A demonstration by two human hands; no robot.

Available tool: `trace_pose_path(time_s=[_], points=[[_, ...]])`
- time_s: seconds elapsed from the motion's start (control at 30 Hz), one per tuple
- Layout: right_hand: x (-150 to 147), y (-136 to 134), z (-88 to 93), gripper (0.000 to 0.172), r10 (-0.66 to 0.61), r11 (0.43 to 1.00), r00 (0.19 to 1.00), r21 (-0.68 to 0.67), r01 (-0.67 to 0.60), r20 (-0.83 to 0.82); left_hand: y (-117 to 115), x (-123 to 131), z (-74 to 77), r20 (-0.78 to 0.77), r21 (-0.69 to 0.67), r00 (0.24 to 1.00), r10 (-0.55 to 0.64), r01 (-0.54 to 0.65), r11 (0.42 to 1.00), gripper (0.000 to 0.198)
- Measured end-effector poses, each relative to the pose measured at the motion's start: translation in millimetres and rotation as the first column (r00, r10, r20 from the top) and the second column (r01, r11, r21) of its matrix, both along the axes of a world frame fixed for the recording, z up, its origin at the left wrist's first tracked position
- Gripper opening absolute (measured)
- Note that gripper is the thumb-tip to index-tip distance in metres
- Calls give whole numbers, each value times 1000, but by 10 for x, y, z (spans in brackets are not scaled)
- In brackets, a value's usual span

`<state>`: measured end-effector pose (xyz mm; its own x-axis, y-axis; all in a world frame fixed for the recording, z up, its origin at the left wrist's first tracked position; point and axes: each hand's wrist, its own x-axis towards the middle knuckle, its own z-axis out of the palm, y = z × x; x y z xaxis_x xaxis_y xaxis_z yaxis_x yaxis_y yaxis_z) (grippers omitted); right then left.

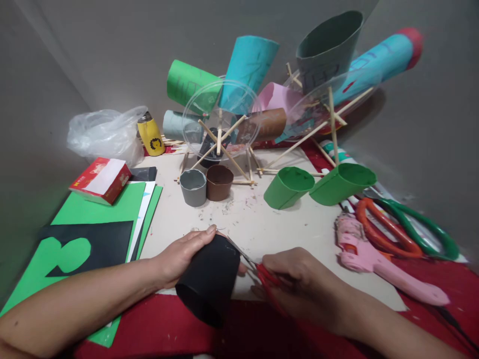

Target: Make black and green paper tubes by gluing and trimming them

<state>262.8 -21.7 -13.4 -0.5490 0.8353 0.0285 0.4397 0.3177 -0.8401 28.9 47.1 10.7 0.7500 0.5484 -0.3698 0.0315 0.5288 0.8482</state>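
My left hand [183,254] is wrapped around a black paper cup [209,281] lying on its side, open mouth toward me, near the table's front edge. My right hand [299,281] grips small red-handled scissors [264,274], whose blades point left and touch the cup's rim. Both hands rest low over the white table surface [258,224] and a red sheet [157,329] at the front.
Grey [193,187] and brown [219,182] cups stand ahead, two green cups [289,187] to the right. A stick-and-cup wheel model [239,124] fills the back. A pink glue gun [374,259], large scissors [404,229], green and black paper [93,234] and a red box [100,180] lie around.
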Motion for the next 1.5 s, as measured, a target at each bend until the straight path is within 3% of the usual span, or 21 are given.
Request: trace_pose_path(time_s=[0.23, 0.47, 0.87, 1.27, 1.5], points=[[9, 14, 7, 22, -3, 995, 999, 96, -1, 42, 7, 7, 20, -36, 53, 999, -26, 28, 998, 56], [-8, 29, 22, 15, 25, 1000, 999, -12, -25, 21, 14, 16, 37, 15, 52, 999, -30, 30, 998, 52], [36, 3, -12, 20, 36, 995, 998, 87, -41, 56, 21, 11, 28, 17, 7, 998, -60, 60, 998, 54], [10, 4, 32, 17, 42, 999, 998, 11, -42, 35, 1, 14, 67, -15, 82, 999, -42, 43, 996, 51], [23, 9, 24, 19, 23, 997, 998, 76, -27, 56, -4, 5, 62, -20, 83, 999, -28, 30, 996, 49]])
